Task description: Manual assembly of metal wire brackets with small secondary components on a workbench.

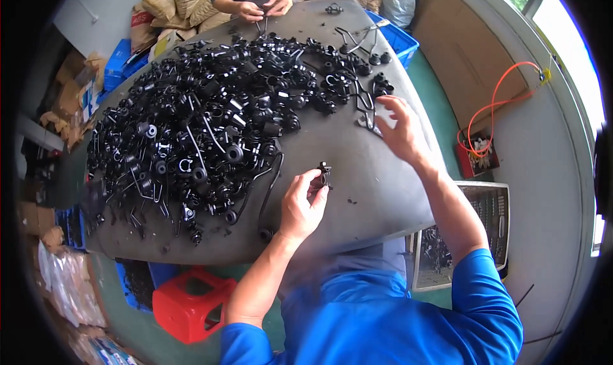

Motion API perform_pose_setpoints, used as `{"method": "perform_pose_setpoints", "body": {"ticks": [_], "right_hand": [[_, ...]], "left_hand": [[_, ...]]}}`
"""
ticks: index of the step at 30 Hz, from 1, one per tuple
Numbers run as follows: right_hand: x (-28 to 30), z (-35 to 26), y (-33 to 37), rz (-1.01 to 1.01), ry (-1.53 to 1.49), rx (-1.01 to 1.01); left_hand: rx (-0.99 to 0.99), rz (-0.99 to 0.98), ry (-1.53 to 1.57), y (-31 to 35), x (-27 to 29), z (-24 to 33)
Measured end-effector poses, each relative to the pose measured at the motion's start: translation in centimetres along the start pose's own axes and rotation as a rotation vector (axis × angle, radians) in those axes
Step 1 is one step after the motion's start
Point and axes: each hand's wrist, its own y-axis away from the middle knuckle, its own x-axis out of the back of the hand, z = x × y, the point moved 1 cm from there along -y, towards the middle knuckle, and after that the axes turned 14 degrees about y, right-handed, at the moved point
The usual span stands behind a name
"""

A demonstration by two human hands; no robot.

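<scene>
My left hand [302, 204] is closed, pinching a small black clamp-like part [324, 168] between thumb and fingertips above the grey table [364, 202]. My right hand [400, 134] is open, its fingers spread and slightly curled. Beside its fingertips lie black bent-wire pieces [365, 104] with dark fittings on them. Whether any fingertip touches them I cannot tell. To the left spreads a large heap of black moulded parts [211, 116], mixed with rings and bent rods. A long bent rod [271, 189] lies on the table left of my left hand.
Across the table, a co-worker's hands [265, 8] hold a bent wire piece. A red stool [191, 304] stands below the near edge, and a grey crate [491, 205] sits at my right. A blue bin [399, 42] adjoins the far right edge. An orange hose [488, 109] hangs by the wall.
</scene>
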Motion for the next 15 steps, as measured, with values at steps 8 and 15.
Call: {"method": "perform_pose_setpoints", "body": {"ticks": [8,15], "right_hand": [[-2.2,0.3,0.1,-0.242,0.114,-0.061],[-3.9,4.2,-1.5,0.025,0.055,0.157]], "left_hand": [[-0.148,0.139,-0.071,0.9,0.1,-1.4],[-0.185,0.126,-0.065,0.4,-0.5,-1.7]]}}
